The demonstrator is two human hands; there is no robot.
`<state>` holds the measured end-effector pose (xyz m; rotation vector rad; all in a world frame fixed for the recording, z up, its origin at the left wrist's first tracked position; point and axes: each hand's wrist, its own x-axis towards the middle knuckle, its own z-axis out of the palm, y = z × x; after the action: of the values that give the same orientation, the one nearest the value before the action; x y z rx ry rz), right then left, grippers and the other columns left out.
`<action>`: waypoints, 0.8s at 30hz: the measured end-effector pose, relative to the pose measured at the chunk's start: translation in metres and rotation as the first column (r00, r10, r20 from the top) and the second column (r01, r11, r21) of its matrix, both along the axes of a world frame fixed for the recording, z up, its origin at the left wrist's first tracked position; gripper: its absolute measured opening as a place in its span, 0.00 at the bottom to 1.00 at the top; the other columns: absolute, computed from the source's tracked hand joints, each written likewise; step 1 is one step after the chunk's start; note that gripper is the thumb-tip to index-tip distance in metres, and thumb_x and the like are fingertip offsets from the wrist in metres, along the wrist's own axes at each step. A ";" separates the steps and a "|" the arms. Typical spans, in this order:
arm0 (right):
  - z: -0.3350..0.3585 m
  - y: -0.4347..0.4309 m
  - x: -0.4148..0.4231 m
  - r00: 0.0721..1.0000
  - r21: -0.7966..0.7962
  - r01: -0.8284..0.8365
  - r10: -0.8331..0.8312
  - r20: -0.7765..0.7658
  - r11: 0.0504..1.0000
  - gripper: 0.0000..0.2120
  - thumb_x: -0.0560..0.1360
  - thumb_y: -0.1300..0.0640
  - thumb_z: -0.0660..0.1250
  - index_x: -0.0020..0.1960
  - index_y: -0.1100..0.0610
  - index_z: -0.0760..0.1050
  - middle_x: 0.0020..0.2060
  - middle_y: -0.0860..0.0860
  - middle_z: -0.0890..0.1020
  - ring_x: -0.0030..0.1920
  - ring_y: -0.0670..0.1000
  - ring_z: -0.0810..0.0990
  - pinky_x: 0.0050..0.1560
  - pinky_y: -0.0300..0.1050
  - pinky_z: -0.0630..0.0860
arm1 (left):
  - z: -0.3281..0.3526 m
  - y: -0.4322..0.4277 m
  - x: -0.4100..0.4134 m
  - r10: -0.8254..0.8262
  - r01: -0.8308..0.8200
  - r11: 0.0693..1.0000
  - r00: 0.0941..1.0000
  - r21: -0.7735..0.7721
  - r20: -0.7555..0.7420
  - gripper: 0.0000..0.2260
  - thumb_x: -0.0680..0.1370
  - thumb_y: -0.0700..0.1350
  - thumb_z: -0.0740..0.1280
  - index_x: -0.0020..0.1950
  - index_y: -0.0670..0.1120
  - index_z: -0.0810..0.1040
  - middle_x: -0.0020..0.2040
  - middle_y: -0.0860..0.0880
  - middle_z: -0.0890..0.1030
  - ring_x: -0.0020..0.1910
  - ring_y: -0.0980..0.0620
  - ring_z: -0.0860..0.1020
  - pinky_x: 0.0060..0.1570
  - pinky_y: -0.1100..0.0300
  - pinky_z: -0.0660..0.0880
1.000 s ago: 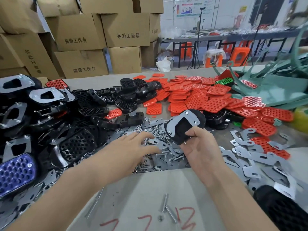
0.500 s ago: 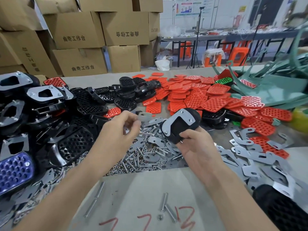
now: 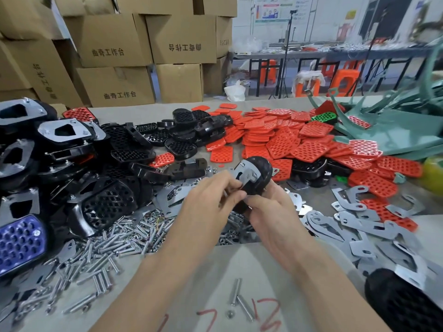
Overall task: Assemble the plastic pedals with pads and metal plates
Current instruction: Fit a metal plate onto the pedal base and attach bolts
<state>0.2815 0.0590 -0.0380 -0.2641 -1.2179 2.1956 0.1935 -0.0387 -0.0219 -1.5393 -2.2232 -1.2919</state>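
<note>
Since the earlier frame, the left hand [image 3: 211,200] has come off the heap of bolts [image 3: 124,238] and crossed to the black pedal [image 3: 260,180], which the right hand [image 3: 271,212] has tipped more upright and drawn nearer. The pedal is held in the air above the desk [image 3: 215,271], over the scattered hardware, with a metal plate [image 3: 247,172] already lying on its upturned face. The right fingers [image 3: 254,200] are curled round its lower end and cradle it from beneath. The left fingers [image 3: 231,188] are closed in a pinch at the pedal's near edge, just below the plate. Whether a bolt or nut sits between them I cannot tell, as the hand hides it. I judge the step in hand to be fastening the plate to this pedal, well into one unit of a long batch. Finished pedals [image 3: 64,133] are stacked at the left, while bare shells [image 3: 182,147], red pads [image 3: 287,142] and loose plates [image 3: 359,219] lie waiting across the desk. The next move probably calls for a steady right-hand grip so the plate does not slide, and for a fine left-hand pinch to line a fastener up with its hole and start it straight — a skewed start would likely bind or drop the piece into the pile below.
</note>
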 end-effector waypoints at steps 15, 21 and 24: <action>-0.001 0.001 0.000 0.999 -0.054 -0.043 0.044 0.024 0.998 0.17 0.75 0.77 0.54 0.57 0.67 0.76 0.49 0.63 0.83 0.54 0.61 0.83 0.62 0.58 0.77 | -0.008 0.000 -0.003 -0.011 0.006 0.998 0.996 0.061 0.087 0.02 0.79 0.43 0.71 0.50 0.46 0.82 0.38 0.65 0.77 0.40 0.68 0.75 0.40 0.75 0.66; -0.003 -0.003 -0.002 0.998 -0.068 0.046 -0.043 0.042 0.997 0.09 0.83 0.64 0.61 0.52 0.61 0.81 0.52 0.63 0.85 0.54 0.60 0.85 0.58 0.57 0.81 | -0.009 -0.004 -0.007 -0.025 0.021 0.999 0.995 0.043 0.097 0.08 0.81 0.42 0.67 0.53 0.54 0.82 0.47 0.66 0.79 0.48 0.61 0.75 0.45 0.74 0.67; -0.002 -0.002 -0.002 0.996 -0.098 0.082 -0.078 0.043 0.992 0.11 0.83 0.63 0.62 0.52 0.59 0.84 0.51 0.60 0.86 0.50 0.56 0.85 0.51 0.53 0.84 | -0.007 -0.007 -0.013 0.015 -0.026 0.993 0.995 0.113 0.100 0.09 0.82 0.42 0.66 0.54 0.56 0.82 0.52 0.61 0.78 0.53 0.59 0.75 0.50 0.72 0.68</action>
<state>0.2794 0.0567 -0.0396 -0.3914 -1.1004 2.1937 0.1810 -0.0457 -0.0288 -1.4382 -2.1738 -1.4914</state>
